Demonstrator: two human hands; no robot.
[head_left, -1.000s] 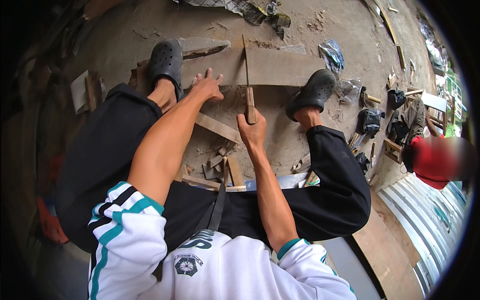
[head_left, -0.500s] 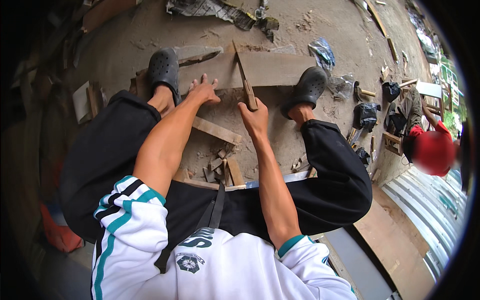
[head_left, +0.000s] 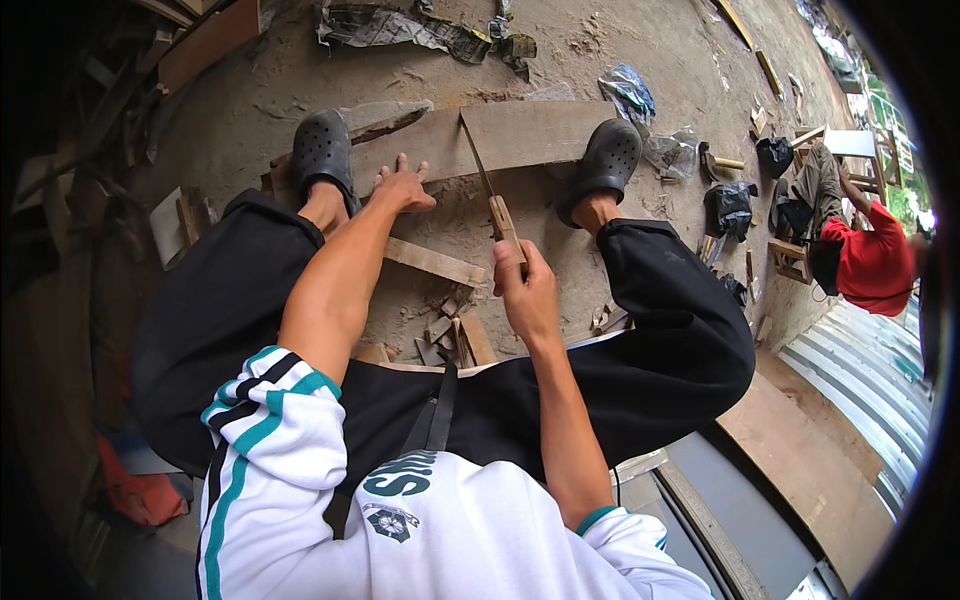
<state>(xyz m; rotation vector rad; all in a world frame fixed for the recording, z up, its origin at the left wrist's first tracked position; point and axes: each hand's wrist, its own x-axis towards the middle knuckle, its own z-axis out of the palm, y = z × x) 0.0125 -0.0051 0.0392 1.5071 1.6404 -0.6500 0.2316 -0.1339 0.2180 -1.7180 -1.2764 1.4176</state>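
- While the left hand (head_left: 402,188) lies spread on the wooden plank (head_left: 540,136), the right hand (head_left: 527,292) is clamped round the handle of the handsaw (head_left: 504,217).
- That plank lies low before the sitter, a clog (head_left: 322,147) toward each end.
- Crosswise sawing seems underway; the next stroke calls for steady wood.

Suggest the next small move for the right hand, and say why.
Probably a gentle push of the saw away from the body: the right hand grips its handle well short of the board, the blade lies across the wood with its tip near the far edge, and the left hand appears to steady the board.
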